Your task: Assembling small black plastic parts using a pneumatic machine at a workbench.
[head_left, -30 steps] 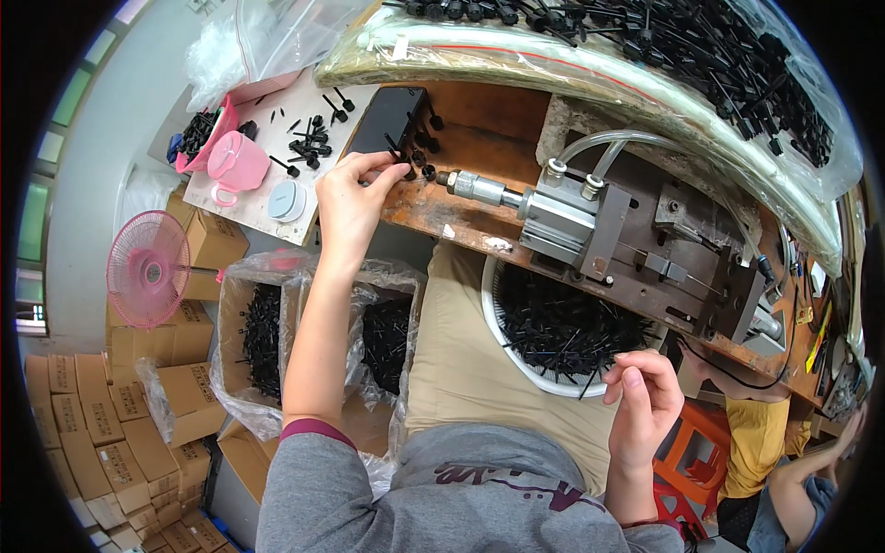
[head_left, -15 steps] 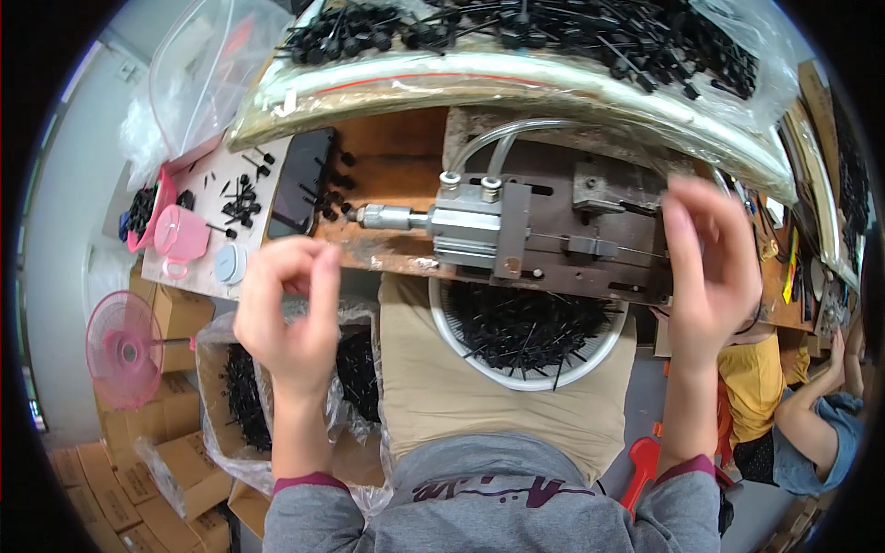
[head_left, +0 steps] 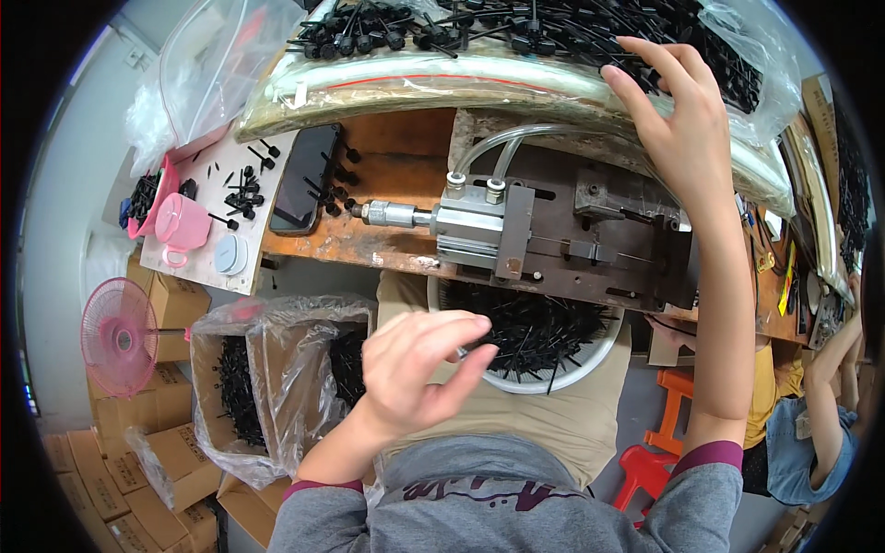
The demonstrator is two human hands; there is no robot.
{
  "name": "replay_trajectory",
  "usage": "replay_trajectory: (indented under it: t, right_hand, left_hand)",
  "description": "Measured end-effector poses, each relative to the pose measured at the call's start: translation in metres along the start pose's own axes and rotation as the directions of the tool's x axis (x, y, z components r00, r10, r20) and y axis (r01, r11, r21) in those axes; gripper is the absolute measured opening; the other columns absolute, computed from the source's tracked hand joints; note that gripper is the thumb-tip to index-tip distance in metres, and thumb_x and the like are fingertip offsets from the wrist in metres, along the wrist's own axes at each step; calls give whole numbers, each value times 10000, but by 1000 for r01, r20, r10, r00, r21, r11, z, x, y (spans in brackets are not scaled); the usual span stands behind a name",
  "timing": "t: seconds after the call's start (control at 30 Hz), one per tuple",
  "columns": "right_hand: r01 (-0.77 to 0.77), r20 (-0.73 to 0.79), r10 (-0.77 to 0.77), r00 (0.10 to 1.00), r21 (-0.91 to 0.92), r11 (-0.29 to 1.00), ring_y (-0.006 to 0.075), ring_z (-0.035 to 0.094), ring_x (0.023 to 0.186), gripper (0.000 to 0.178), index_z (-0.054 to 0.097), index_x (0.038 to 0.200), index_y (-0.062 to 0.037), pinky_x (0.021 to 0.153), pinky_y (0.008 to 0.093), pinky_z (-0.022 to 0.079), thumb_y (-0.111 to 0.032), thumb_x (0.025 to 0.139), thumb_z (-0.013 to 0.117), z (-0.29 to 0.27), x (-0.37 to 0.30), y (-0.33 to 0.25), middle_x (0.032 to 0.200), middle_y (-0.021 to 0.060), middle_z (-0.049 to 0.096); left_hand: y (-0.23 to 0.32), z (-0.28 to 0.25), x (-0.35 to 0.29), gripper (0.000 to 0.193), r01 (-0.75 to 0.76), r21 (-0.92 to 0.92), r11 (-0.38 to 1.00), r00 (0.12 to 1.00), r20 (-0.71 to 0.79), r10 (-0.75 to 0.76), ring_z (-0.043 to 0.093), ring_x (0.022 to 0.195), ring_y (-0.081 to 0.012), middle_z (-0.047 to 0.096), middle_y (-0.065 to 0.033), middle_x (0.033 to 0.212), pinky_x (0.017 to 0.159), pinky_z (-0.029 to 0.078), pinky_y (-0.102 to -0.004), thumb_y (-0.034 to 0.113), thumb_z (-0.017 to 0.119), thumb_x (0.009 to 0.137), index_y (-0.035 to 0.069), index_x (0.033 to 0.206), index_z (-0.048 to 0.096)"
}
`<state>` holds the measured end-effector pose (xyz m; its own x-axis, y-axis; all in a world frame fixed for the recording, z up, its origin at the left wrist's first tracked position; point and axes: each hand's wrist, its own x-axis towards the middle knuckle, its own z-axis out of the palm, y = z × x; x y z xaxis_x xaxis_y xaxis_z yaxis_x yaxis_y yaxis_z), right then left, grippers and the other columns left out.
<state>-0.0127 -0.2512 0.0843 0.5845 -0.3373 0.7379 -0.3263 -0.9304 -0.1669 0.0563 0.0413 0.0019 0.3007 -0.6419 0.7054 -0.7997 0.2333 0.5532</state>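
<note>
My right hand (head_left: 682, 129) hovers at the right end of a heap of black plastic parts with thin stems (head_left: 535, 32), thumb and fingers apart; nothing shows in it. My left hand (head_left: 415, 369) is over my lap, at the left rim of a white basket (head_left: 604, 355). Its fingers are bent, and a gap separates thumb from forefinger; it seems to hold nothing. Many thin black pieces (head_left: 544, 323) fill the basket. Beyond it, a metal pneumatic cylinder (head_left: 470, 230) sits on a dark base plate (head_left: 553, 263), with a small block and a thin rod to its right.
Clear hoses (head_left: 516, 131) arch from the cylinder. Left on the bench lie a phone (head_left: 307, 175), loose black parts (head_left: 244, 195), a pink cup (head_left: 182, 221) and a round white-and-blue container (head_left: 230, 254). A plastic-lined carton (head_left: 277, 378) and pink fan (head_left: 120, 336) stand left. Another person's arm (head_left: 834, 378) shows right.
My right hand has moved up and away from the machine's right end to the heap. My left hand has swung right, from the bench edge to the basket.
</note>
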Motion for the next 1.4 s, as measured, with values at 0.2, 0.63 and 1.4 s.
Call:
replay_trajectory:
  t: [0.2, 0.63, 1.4]
  right_hand:
    - [-64, 98, 57, 994, 66, 996, 171, 627, 807, 303, 732, 1083, -124, 705, 295, 499, -301, 837, 747, 9, 17, 12, 978, 39, 656]
    - [-407, 124, 461, 879, 698, 589, 127, 673, 731, 178, 713, 952, 26, 674, 238, 524, -131, 867, 720, -38, 29, 13, 825, 60, 700]
    - [-195, 154, 162, 975, 233, 953, 85, 652, 844, 184, 749, 1015, -45, 782, 219, 494, -151, 869, 717, -58, 6, 63, 884, 22, 724]
  left_hand:
    - [8, 15, -1, 424, -18, -48, 999, 999, 31, 20, 596, 562, -134, 718, -126, 959, 572, 474, -258, -41, 766, 726, 18, 1113, 604]
    - [4, 22, -6, 416, 41, -98, 994, 999, 34, -37, 602, 574, -153, 701, -99, 917, 536, 480, -263, -29, 783, 729, 19, 1116, 638]
    - [17, 55, 16, 358, -61, -171, 983, 987, 135, 85, 649, 701, -229, 702, -125, 965, 594, 503, -295, -19, 782, 717, 1, 1055, 663]
